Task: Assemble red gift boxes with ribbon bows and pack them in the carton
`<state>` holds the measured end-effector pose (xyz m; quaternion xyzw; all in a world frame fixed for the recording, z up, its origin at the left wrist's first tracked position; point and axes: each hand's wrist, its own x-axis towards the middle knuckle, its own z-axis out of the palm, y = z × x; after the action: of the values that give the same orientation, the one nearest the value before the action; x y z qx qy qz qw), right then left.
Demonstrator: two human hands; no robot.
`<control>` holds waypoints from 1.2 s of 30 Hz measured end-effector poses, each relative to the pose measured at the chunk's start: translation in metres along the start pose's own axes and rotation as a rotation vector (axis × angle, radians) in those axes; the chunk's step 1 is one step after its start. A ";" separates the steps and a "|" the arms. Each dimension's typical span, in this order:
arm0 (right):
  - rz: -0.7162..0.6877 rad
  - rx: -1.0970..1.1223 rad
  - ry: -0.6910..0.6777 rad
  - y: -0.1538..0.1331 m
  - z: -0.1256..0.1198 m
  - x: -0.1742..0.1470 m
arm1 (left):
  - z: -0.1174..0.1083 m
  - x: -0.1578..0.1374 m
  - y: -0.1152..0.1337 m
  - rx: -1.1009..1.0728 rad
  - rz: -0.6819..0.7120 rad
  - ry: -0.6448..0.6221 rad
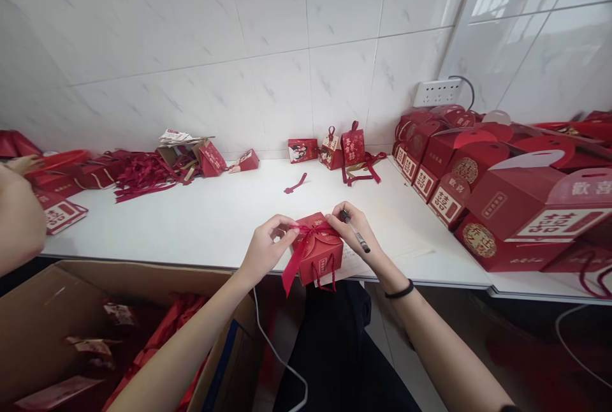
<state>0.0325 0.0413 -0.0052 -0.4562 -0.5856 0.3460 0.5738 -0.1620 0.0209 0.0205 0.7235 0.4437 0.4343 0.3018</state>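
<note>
A small red gift box (321, 259) with rope handles sits at the table's front edge, between my hands. Across its top runs a red ribbon (297, 257) tied in a bow, one tail hanging down the left side. The fingers of my left hand (271, 243) pinch the ribbon's left loop. My right hand (351, 228) pinches the ribbon at the right of the knot, and a black pen (356, 233) is also tucked in that hand. Pale paper (382, 257) lies under the box.
Stacked red boxes (521, 201) fill the table's right side. Small decorated boxes (329, 147) and a loose ribbon piece (296, 183) lie toward the wall. Ribbon bundles (148, 173) are at the left. A cardboard carton (62, 284) stands below; another person's hand (19, 217) shows at far left.
</note>
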 end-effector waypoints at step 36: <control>0.007 0.008 0.008 0.004 0.000 -0.001 | -0.007 0.009 -0.010 -0.297 -0.060 -0.179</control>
<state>0.0333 0.0422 -0.0096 -0.4573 -0.5803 0.3485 0.5768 -0.1704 0.0335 0.0183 0.6931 0.3677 0.4196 0.4564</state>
